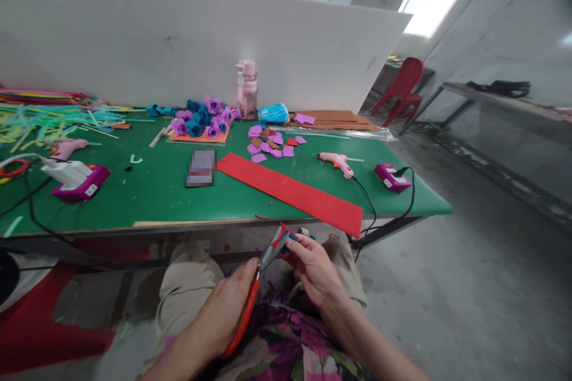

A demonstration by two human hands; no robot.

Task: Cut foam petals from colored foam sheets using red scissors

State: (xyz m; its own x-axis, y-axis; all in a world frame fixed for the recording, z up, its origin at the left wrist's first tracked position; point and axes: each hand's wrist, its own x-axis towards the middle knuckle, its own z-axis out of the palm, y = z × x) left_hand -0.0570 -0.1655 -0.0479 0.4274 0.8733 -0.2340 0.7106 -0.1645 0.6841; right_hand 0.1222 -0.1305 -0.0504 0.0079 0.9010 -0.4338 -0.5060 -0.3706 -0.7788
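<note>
Green table (156, 190) bears pink bottle (247, 87); contents cannot be told.

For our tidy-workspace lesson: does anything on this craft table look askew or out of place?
Yes. The long red foam strip lies diagonally, its right end jutting past the green table edge. Purple cut pieces lie scattered loosely behind it.

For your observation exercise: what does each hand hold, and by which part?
Left hand holds scissors by the orange handles. Right hand pinches a small red-and-blue piece by its near edge, at the blades.
</note>
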